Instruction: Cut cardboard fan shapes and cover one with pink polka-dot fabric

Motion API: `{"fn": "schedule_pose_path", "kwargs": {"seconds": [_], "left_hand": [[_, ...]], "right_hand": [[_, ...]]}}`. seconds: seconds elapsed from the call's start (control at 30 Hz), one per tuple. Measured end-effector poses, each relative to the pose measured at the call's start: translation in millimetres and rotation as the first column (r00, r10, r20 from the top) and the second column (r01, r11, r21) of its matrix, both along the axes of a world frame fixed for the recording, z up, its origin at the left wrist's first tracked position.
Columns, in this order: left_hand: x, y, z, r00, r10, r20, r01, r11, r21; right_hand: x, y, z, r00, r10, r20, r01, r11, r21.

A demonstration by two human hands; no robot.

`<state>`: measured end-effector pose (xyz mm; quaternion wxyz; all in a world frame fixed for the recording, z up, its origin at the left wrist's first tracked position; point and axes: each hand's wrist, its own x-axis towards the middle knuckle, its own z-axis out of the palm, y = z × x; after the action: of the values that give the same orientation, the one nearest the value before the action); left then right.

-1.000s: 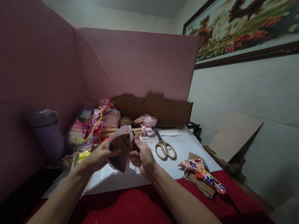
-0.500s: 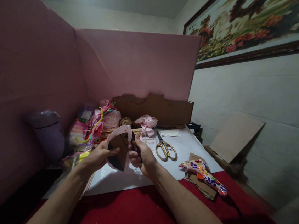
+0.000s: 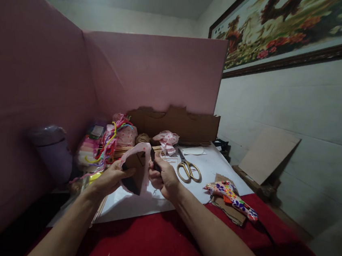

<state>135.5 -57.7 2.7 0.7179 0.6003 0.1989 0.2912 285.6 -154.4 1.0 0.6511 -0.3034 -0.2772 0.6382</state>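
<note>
My left hand (image 3: 107,179) grips a brown cardboard piece (image 3: 132,172) wrapped along its edge with pink dotted fabric (image 3: 146,164), held upright above the white sheet (image 3: 212,165). My right hand (image 3: 164,178) is closed round a small dark tool (image 3: 154,159) whose tip sits against the right edge of the fabric. What the tool is, I cannot make out. Both hands are close together, just in front of a pile of craft supplies.
Gold-handled scissors (image 3: 188,169) lie on the white sheet to the right of my hands. A patterned glue gun (image 3: 233,197) rests on cardboard scraps over the red cloth (image 3: 159,241). Coloured cords (image 3: 110,144), a twine ball (image 3: 143,138), a pink bow (image 3: 167,139) and a purple cup (image 3: 51,152) stand behind. Pink boards (image 3: 152,71) wall the back and left.
The cardboard piece has tilted and the pink fabric now hangs further down its right side. My right hand has shifted slightly up with the dark tool.
</note>
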Motion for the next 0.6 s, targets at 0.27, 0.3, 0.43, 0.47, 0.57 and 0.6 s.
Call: {"fn": "schedule_pose_path", "kwargs": {"seconds": [0.27,0.3,0.43,0.47,0.57,0.6], "left_hand": [[0.9,-0.2,-0.9,0.999,-0.040,-0.012,0.040,0.998,0.041],[1.2,-0.4,-0.7,0.999,-0.047,-0.018,0.048,0.998,0.046],[1.7,-1.0,0.0,0.998,-0.064,-0.016,0.065,0.996,0.067],[1.6,-0.9,-0.1,0.997,-0.071,-0.016,0.072,0.995,0.067],[1.4,-0.2,-1.5,0.996,-0.084,-0.017,0.085,0.994,0.066],[1.4,0.0,-2.2,0.996,-0.090,-0.015,0.091,0.994,0.065]], "right_hand": [[5.8,0.5,3.3,0.998,0.054,-0.024,-0.056,0.996,-0.074],[6.2,0.5,3.4,0.998,0.062,-0.030,-0.064,0.995,-0.077],[6.5,0.2,4.0,0.996,0.071,-0.051,-0.073,0.996,-0.050],[6.2,0.0,4.3,0.997,0.061,-0.056,-0.063,0.997,-0.046],[5.0,-0.4,5.3,0.997,0.019,-0.077,-0.023,0.999,-0.048],[4.7,-0.4,5.5,0.997,0.007,-0.082,-0.011,0.999,-0.051]]}}
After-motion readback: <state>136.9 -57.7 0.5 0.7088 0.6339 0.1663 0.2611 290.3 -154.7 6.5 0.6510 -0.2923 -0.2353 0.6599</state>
